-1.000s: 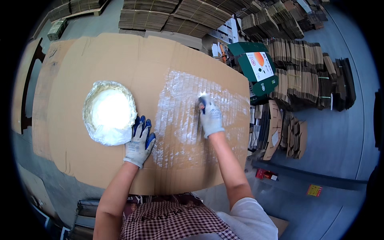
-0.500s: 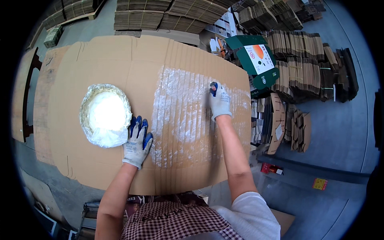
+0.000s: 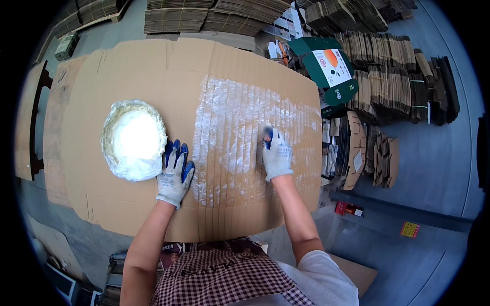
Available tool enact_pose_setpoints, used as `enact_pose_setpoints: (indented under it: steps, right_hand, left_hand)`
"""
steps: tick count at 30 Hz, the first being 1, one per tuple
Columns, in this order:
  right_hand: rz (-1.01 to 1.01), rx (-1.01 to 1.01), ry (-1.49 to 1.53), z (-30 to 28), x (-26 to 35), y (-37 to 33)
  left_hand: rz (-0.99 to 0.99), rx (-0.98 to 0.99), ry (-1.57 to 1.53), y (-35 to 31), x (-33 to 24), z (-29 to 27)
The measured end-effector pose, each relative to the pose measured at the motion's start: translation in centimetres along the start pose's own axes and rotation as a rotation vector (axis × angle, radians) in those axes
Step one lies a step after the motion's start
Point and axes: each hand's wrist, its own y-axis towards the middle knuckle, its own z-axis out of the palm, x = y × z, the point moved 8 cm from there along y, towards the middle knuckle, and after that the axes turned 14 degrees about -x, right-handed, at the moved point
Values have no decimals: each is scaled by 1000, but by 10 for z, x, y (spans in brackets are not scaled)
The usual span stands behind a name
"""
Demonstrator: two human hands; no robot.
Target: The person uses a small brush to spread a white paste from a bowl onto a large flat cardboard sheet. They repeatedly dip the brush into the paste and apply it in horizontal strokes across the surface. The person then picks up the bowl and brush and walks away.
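My left hand (image 3: 175, 173), in a white glove with blue-coated fingers, lies flat with its fingers spread on a big brown cardboard sheet (image 3: 122, 201). Just left of its fingertips stands a round basin (image 3: 107, 135) lined with crinkled clear plastic film, with a bright white content (image 3: 133, 135). My right hand (image 3: 277, 153), gloved alike, is closed over a ridged area of cardboard (image 3: 229, 132), like overlapping edges, streaked with a white, wet-looking coating. A dark narrow shape shows along its left side; what the fingers grip is blurred and mostly hidden.
Bundled flat cardboard stacks stand beyond the far edge (image 3: 224, 20) and to the right (image 3: 383, 92). A green printed box (image 3: 329, 69) sits at the far right corner. More folded cardboard (image 3: 354, 153) lies by the right edge; a wooden board (image 3: 58, 127) shows at left.
My right hand has moved down toward me and slightly left over the coated cardboard, still closed. My left hand keeps its place beside the basin. The whole view has shifted a little.
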Motion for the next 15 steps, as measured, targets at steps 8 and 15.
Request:
enact_pose_setpoints:
  steps: [8, 15]
  right_hand:
    - [-239, 121, 155, 4, 54, -63]
    - [-203, 167, 169, -7, 52, -85]
  left_hand:
    - [31, -5, 52, -1, 2, 3]
    - [21, -20, 44, -1, 5, 2]
